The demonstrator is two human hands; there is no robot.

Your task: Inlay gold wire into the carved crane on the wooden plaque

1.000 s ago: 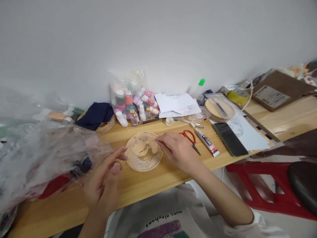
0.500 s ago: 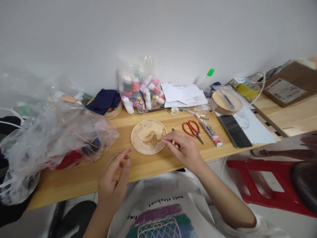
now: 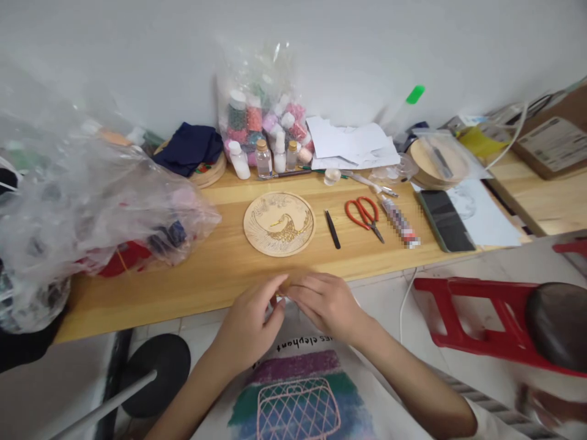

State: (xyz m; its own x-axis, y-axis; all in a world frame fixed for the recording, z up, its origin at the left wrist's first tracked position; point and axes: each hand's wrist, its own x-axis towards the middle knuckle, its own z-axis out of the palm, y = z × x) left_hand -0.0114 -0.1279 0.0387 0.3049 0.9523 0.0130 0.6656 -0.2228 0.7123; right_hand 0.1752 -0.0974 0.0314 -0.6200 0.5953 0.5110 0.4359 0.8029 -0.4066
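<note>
My left hand (image 3: 254, 321) and my right hand (image 3: 328, 305) meet at the table's front edge, above my lap. The fingers of both are curled and their tips come together; whatever lies between them is too small or hidden to make out. Just beyond them on the table lies a round wooden disc (image 3: 279, 244) with fine engraved lines and a bird-like shape filled in gold. Black tweezers (image 3: 332, 230) rest to its right, followed by red-handled pliers (image 3: 365, 215) and a glue-like tube (image 3: 400, 221).
A crumpled plastic bag (image 3: 92, 208) covers the table's left end. Along the wall stand a bag of bead jars (image 3: 257, 116), small bottles (image 3: 263, 160) and white papers (image 3: 351, 142). A phone (image 3: 444, 220) lies at right; a red stool (image 3: 477, 315) stands below.
My right hand has left the disc's right edge and drawn back toward me, uncovering the tweezers. My left hand has moved right to meet it. The view has shifted downward.
</note>
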